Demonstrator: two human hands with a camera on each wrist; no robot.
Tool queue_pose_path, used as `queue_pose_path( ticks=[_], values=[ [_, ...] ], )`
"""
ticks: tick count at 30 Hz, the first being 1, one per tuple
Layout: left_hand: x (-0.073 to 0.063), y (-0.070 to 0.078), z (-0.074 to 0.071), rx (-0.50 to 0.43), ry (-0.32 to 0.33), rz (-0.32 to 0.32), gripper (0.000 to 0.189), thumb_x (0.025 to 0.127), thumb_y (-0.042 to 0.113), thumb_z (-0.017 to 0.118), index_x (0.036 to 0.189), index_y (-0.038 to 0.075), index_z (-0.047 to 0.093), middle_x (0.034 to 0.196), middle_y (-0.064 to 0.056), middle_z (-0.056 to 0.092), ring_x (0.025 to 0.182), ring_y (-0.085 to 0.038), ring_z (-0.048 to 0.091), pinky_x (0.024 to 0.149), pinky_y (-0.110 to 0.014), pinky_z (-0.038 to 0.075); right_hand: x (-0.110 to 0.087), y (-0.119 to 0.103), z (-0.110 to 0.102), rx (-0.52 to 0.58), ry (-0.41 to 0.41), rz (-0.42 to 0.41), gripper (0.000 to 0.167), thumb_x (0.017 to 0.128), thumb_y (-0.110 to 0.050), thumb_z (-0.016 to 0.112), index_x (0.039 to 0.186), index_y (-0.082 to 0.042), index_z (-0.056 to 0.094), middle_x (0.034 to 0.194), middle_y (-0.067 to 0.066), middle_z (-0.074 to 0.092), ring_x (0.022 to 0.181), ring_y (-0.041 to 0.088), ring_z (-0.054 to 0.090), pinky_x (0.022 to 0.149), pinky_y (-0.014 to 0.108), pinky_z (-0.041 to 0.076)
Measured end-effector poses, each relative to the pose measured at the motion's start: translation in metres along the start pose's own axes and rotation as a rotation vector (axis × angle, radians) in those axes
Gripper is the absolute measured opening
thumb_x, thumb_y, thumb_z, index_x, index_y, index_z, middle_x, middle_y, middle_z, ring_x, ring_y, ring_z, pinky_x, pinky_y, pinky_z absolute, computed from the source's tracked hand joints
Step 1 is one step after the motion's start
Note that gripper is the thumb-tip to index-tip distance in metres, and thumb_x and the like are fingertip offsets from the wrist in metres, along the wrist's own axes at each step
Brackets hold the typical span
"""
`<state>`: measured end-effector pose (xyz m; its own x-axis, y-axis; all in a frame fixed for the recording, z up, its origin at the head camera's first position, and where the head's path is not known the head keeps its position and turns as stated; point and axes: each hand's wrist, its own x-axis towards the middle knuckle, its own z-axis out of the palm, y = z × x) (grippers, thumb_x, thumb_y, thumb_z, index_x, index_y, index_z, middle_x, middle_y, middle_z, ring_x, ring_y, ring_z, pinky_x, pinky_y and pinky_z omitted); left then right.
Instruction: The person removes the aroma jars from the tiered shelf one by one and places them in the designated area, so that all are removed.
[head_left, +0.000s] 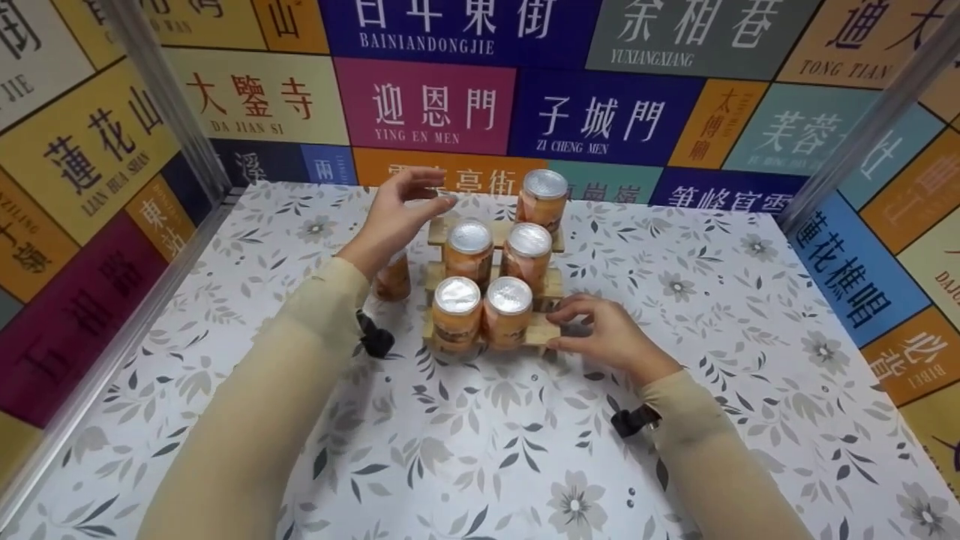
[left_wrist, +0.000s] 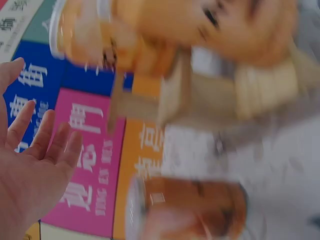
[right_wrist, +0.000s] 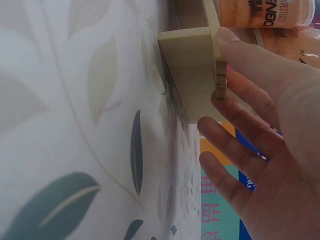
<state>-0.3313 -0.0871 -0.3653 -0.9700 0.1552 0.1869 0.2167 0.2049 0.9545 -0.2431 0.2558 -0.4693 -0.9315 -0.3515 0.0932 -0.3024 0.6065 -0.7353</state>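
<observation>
A stepped wooden rack (head_left: pixel 541 330) carries several orange cans with silver lids. Two cans, a left one (head_left: pixel 457 315) and a right one (head_left: pixel 508 313), stand on the front step; two more fill the middle step, and a single can (head_left: pixel 543 199) is at the right of the top step. My left hand (head_left: pixel 405 214) hovers by the rack's upper left, holding nothing, its fingers spread in the left wrist view. Below it, partly hidden by my wrist, another can (head_left: pixel 393 279) stands on the table. My right hand (head_left: pixel 604 330) pinches the right end of the front step between thumb and fingers.
The table (head_left: pixel 480 450) has a white cloth with grey leaves and flowers. Panels with coloured place-name signs (head_left: pixel 427 105) enclose the back and both sides, with transparent corner posts (head_left: pixel 180 105). A black wrist camera (head_left: pixel 375 337) sits on each sleeve.
</observation>
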Motion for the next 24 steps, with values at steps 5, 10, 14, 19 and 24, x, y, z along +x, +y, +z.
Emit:
queue_pose_path(
  ticks=[5, 10, 14, 19, 24],
  values=[
    [0.007, 0.011, 0.027, -0.001, -0.072, 0.055, 0.05, 0.091, 0.031, 0.079, 0.135, 0.015, 0.061, 0.137, -0.004, 0.063, 0.125, -0.019, 0.057, 0.105, -0.036, 0.05, -0.003, 0.0, -0.002, -0.03, 0.001, 0.003, 0.039, 0.076, -0.023, 0.093, 0.111, -0.013, 0.079, 0.12, 0.006, 0.071, 0.117, 0.028, 0.063, 0.099, 0.052, 0.055],
    [0.015, 0.017, 0.045, 0.0, -0.13, 0.068, 0.053, 0.091, 0.034, 0.08, 0.136, 0.016, 0.061, 0.136, -0.003, 0.062, 0.123, -0.018, 0.058, 0.104, -0.035, 0.051, -0.006, 0.001, -0.001, -0.027, 0.003, -0.006, 0.038, 0.077, -0.022, 0.092, 0.111, -0.012, 0.079, 0.121, 0.008, 0.071, 0.118, 0.031, 0.063, 0.098, 0.054, 0.055],
    [0.02, 0.018, 0.052, 0.024, -0.145, 0.066, 0.053, 0.09, 0.033, 0.08, 0.136, 0.013, 0.062, 0.135, -0.004, 0.063, 0.122, -0.018, 0.057, 0.105, -0.034, 0.05, -0.007, 0.001, 0.001, -0.007, -0.01, 0.011, 0.039, 0.077, -0.023, 0.092, 0.112, -0.011, 0.079, 0.124, 0.009, 0.07, 0.121, 0.031, 0.062, 0.099, 0.053, 0.056],
    [0.027, 0.022, 0.056, 0.091, -0.182, 0.04, 0.054, 0.089, 0.036, 0.081, 0.135, 0.015, 0.065, 0.137, -0.004, 0.064, 0.124, -0.017, 0.057, 0.108, -0.032, 0.048, -0.005, -0.001, 0.0, -0.006, -0.005, 0.027, 0.04, 0.075, -0.024, 0.093, 0.111, -0.013, 0.079, 0.123, 0.006, 0.07, 0.12, 0.028, 0.063, 0.101, 0.051, 0.055],
    [0.035, 0.032, 0.058, 0.096, -0.223, 0.046, 0.056, 0.086, 0.037, 0.083, 0.135, 0.016, 0.064, 0.138, -0.007, 0.062, 0.127, -0.024, 0.055, 0.107, -0.035, 0.048, -0.001, -0.005, -0.001, -0.004, -0.004, 0.032, 0.039, 0.075, -0.023, 0.093, 0.111, -0.015, 0.079, 0.121, 0.004, 0.069, 0.12, 0.026, 0.062, 0.102, 0.049, 0.055]
  ],
)
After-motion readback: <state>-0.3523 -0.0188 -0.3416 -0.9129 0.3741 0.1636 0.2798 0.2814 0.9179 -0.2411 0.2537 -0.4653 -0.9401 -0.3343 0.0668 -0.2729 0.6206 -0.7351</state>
